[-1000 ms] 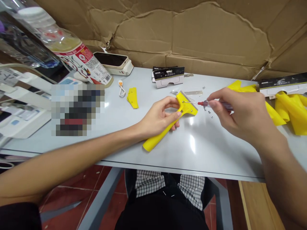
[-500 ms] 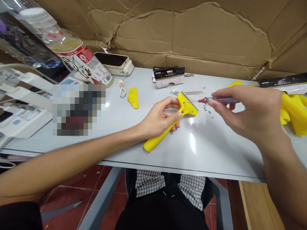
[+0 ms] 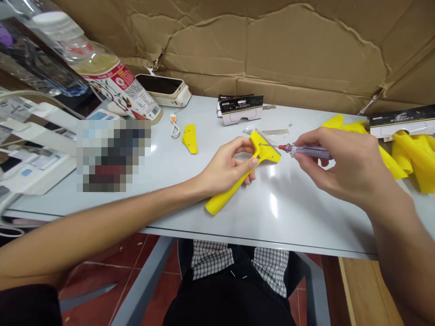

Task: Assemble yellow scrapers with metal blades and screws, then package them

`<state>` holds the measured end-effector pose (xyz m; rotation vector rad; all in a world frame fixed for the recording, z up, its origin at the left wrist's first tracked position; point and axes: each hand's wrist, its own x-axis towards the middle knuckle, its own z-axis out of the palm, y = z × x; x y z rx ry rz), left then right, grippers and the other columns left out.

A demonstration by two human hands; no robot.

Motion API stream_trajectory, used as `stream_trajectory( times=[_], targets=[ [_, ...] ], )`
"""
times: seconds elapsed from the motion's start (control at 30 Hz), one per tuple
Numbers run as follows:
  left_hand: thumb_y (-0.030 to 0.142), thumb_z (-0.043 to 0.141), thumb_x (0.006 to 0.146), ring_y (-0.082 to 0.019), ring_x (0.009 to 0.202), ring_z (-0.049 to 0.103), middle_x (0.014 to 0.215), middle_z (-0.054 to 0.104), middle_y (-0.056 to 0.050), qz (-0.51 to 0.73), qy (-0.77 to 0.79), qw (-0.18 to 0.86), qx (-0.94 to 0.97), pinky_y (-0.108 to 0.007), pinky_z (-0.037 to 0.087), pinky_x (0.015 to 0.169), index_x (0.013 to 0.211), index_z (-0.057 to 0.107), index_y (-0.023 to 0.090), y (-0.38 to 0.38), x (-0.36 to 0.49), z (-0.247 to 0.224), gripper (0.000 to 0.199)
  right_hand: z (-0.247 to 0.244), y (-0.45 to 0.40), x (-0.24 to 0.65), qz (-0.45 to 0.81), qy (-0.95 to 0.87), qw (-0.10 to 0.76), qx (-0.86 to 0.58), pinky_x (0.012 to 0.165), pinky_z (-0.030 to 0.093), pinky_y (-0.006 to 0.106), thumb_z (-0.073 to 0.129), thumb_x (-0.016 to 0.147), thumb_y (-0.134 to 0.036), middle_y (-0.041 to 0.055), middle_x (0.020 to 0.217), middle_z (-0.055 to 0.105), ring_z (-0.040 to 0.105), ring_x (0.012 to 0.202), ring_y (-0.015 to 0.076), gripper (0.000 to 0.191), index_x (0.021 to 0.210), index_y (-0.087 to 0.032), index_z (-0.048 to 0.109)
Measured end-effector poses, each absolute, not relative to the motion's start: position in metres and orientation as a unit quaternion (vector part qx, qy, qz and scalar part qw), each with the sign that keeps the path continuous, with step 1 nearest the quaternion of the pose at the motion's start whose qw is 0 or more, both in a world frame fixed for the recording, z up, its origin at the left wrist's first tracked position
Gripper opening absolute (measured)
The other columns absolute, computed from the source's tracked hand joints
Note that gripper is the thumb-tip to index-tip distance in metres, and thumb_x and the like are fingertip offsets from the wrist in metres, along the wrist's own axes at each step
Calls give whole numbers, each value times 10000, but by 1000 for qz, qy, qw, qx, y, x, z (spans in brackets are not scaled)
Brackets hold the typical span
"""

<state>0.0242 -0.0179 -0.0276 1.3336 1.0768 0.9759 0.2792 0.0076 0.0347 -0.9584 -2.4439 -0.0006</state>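
Note:
My left hand (image 3: 234, 165) is closed around a yellow scraper (image 3: 228, 195) near its wide head, where a metal blade edge shows. In my right hand (image 3: 346, 158) is a screwdriver (image 3: 311, 151) with a clear purplish handle and red collar. Its thin shaft reaches to a screw on the upper-left part of the scraper head. Behind the head lie loose metal blades (image 3: 276, 132). A small screw (image 3: 290, 124) rests farther back, and other small hardware is partly hidden behind the screwdriver. A separate yellow plate (image 3: 190, 139) lies left of my left hand.
Black-and-white packaging cards (image 3: 242, 108) stand at the back. Yellow scraper parts (image 3: 413, 154) and another card (image 3: 403, 121) lie at right. A bottle (image 3: 125, 88), a phone (image 3: 159, 84) and white power strips (image 3: 41, 167) crowd the left. Cardboard (image 3: 272, 50) walls the rear.
My right hand has shifted slightly left and turned, the screwdriver handle now tilting down to the right. Its tip stays at the scraper's screw. The left hand holds the scraper nearly still.

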Motion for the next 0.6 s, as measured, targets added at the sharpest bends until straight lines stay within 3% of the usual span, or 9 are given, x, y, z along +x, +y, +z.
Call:
stream_trajectory(
  times=[0.13, 0.23, 0.37, 0.6],
  targets=[
    [163, 637, 1000, -74, 616, 714, 1527, 575, -179, 425, 443, 545, 571, -256, 603, 509, 1163, 550, 182, -18, 24, -31, 185, 34, 9, 279, -44, -896, 283, -339, 643, 492, 379, 659, 1001, -288, 23, 891, 791, 680, 646, 218, 97, 1079, -277, 715],
    [166, 635, 1000, -76, 618, 713, 1519, 580, -172, 426, 444, 534, 580, -258, 602, 507, 1170, 553, 184, -20, 25, -32, 190, 34, 9, 279, -66, -889, 294, -344, 595, 458, 352, 677, 995, -303, 7, 751, 754, 668, 589, 199, 88, 1038, -245, 728],
    [188, 646, 995, -92, 617, 716, 1488, 597, -167, 423, 451, 529, 581, -272, 600, 501, 1176, 563, 187, -20, 26, -32, 199, 35, 8, 278, -72, -884, 271, -374, 561, 408, 358, 647, 1016, -387, -4, 608, 676, 622, 525, 207, 174, 994, -247, 749],
    [221, 665, 984, -102, 620, 715, 1434, 634, -161, 410, 461, 540, 572, -263, 599, 508, 1198, 580, 188, -21, 26, -31, 232, 37, 7, 279, -64, -878, 240, -409, 555, 369, 363, 589, 1039, -453, 3, 558, 625, 555, 490, 206, 270, 968, -266, 770]
  ],
)
